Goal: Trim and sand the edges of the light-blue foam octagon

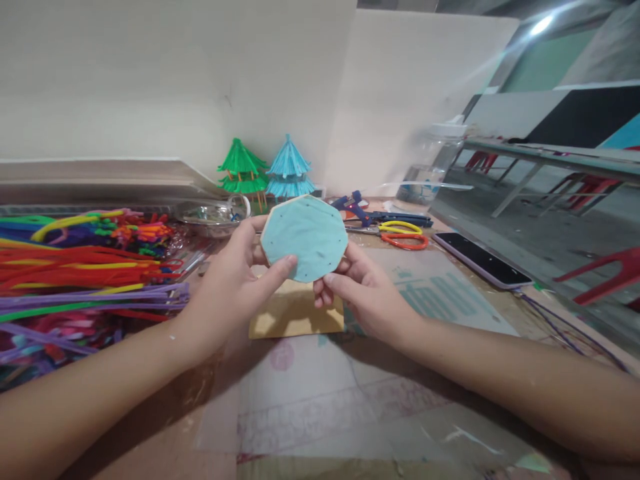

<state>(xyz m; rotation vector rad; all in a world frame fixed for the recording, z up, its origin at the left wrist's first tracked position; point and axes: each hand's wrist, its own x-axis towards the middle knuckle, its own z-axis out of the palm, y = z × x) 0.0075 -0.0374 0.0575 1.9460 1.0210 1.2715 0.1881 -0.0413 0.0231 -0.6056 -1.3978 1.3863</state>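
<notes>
Both my hands hold up a light-blue eight-sided board (306,239) with a pale edge and small dark dots near its corners. My left hand (253,267) grips its left side, thumb pressed on the front face. On the lower right edge, my right hand (357,280) pinches it between thumb and fingers, some of them hidden behind it. Beneath the board lies a tan rectangular sheet (295,323) on the table. Behind it stand a small green tiered model with a pointed roof (243,167) and a similar blue one (289,167).
Colourful pipe cleaners (75,267) are piled at left. Beyond the board lie a blue glue gun (355,207) and scissors with orange and yellow handles (404,239). A phone (480,259) with a cable rests by the right table edge. A clear jug (433,163) stands behind.
</notes>
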